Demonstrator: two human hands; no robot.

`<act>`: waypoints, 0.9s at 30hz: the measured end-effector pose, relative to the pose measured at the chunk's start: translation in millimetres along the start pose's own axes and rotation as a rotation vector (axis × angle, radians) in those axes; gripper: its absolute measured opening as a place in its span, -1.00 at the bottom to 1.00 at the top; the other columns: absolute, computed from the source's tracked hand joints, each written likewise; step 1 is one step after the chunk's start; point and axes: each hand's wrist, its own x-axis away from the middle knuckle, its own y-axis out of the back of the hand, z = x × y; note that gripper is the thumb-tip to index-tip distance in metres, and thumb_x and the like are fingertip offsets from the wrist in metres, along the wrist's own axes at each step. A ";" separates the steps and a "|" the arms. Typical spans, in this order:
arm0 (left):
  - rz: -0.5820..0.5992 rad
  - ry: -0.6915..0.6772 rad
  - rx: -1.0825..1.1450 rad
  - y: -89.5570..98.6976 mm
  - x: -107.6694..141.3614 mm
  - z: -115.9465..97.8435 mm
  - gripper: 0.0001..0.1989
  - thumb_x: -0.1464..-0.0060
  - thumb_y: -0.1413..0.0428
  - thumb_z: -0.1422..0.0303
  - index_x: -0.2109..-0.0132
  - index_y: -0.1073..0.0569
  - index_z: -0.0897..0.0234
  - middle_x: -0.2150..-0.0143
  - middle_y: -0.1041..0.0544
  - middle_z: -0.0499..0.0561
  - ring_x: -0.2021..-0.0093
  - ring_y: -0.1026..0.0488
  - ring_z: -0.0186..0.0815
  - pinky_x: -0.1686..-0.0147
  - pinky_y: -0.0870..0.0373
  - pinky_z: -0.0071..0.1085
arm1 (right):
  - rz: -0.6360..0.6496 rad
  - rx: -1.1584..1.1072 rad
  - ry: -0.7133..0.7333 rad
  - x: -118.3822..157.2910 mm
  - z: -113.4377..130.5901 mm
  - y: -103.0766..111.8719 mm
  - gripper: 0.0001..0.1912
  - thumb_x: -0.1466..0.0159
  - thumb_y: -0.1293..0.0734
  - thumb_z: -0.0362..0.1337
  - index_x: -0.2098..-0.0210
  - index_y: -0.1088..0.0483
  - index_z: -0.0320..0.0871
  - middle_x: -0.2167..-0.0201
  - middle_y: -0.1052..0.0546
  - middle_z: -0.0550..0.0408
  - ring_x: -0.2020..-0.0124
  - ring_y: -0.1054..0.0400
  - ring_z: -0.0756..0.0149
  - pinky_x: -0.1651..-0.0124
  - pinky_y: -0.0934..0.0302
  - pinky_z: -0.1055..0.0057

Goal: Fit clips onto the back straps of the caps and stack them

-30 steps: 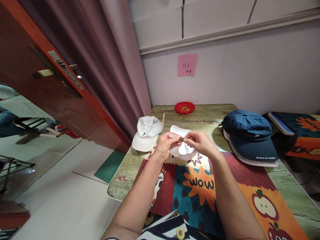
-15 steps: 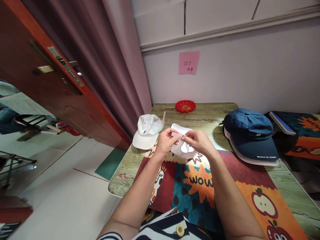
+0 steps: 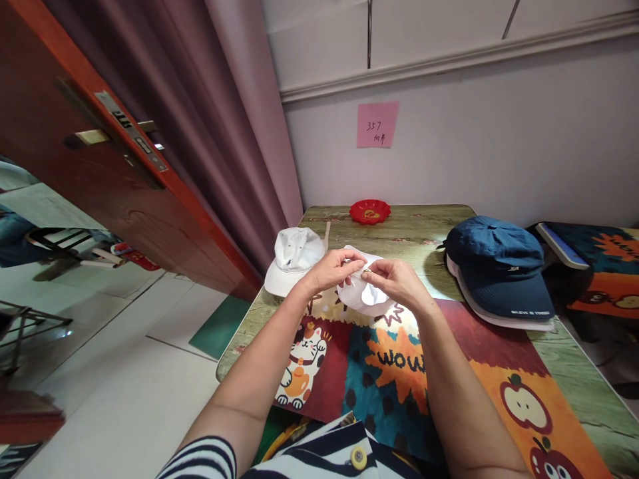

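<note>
A white cap (image 3: pixel 355 297) rests near the middle of the table, its back opening toward me and its brim on the far side. My right hand (image 3: pixel 398 278) pinches the strap at the cap's back, where a small metal buckle (image 3: pixel 366 271) shows by the fingertips. From the other side my left hand (image 3: pixel 332 271) meets it, thumb and fingers closed at the same strap, most of which they cover. Just left of that hand lies another white cap (image 3: pixel 299 249) with a small dark emblem, its loose strap (image 3: pixel 327 231) sticking up behind.
At the right, a navy cap (image 3: pixel 496 249) sits stacked over a white brim. A red scalloped dish (image 3: pixel 370 211) stands at the table's back. Beneath the work lies a colourful printed mat (image 3: pixel 399 359). A wooden door (image 3: pixel 164 219) stands left of the table (image 3: pixel 239 359).
My left hand has shifted its grip over the strap, hiding the strap end that showed before. Its forearm has swung left, uncovering the mat's cat picture. My right hand stays nearly still.
</note>
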 end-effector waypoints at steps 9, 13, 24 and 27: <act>0.067 0.004 -0.057 7.1 -4.7 -6.1 -0.73 -0.06 -0.24 0.27 0.12 -0.61 0.31 0.33 -0.58 0.06 0.49 -0.44 -0.38 0.57 -0.31 -0.50 | -0.009 -0.018 -0.002 -0.6 -1.0 -0.3 -0.61 -0.22 -0.32 0.05 0.49 -0.45 -0.14 0.60 -0.33 0.17 0.51 -0.13 0.37 0.44 0.06 0.42; 0.060 -0.016 -0.064 6.6 -3.7 -6.9 -0.77 -0.08 -0.21 0.31 0.13 -0.62 0.30 0.42 -0.55 0.00 0.50 -0.43 -0.38 0.55 -0.29 -0.51 | -0.032 -0.023 0.004 -1.4 -0.2 0.2 -0.64 -0.20 -0.32 0.02 0.50 -0.45 -0.13 0.60 -0.37 0.16 0.51 -0.16 0.36 0.43 0.05 0.42; 0.090 -0.145 -0.283 14.1 -5.8 -11.8 -0.81 -0.03 -0.28 0.24 0.25 -0.68 0.23 0.30 -0.63 0.05 0.26 -0.51 -0.24 0.31 -0.33 -0.45 | 0.010 -0.124 0.047 -1.4 -10.1 0.2 -0.53 -0.26 -0.30 0.14 0.44 -0.45 -0.16 0.57 -0.39 0.15 0.50 -0.19 0.37 0.44 -0.01 0.46; 0.052 -0.087 -0.286 16.9 -6.2 -9.8 -0.86 -0.01 -0.27 0.27 0.33 -0.65 0.25 0.37 -0.60 0.02 0.33 -0.48 -0.27 0.35 -0.30 -0.45 | 0.046 -0.193 0.044 -1.6 -18.6 7.1 -0.54 -0.29 -0.28 0.13 0.35 -0.50 -0.16 0.56 -0.39 0.16 0.52 -0.18 0.38 0.45 -0.03 0.45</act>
